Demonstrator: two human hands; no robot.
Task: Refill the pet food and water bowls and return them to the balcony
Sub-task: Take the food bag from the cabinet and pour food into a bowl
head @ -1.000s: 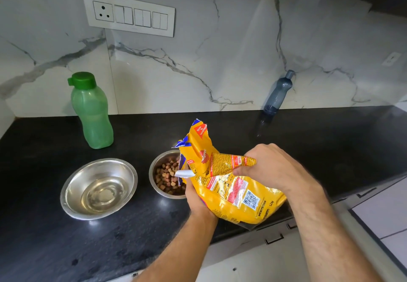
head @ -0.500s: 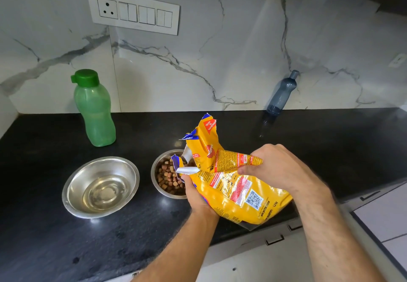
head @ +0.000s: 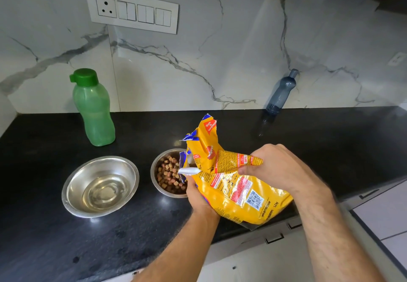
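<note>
Both hands hold yellow pet food bag over kibble bowl.
Left hand grips bag underside, right hand fingers pinch folded top; water bowl left of kibble bowl.

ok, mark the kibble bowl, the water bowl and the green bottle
kibble bowl (head: 156, 171): head view, left rim
water bowl (head: 72, 182): head view, left inner wall
green bottle (head: 94, 114): head view, mid body

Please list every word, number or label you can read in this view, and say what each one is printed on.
"10%": red patch on the yellow food bag, near the right hand.
"1.2 kg": bag's lower edge, beside a QR code.
"New & Improved": seemingly, on the bag's torn top; blurred.
Other bag print: too small to read.
Switch panel: no text.
</note>
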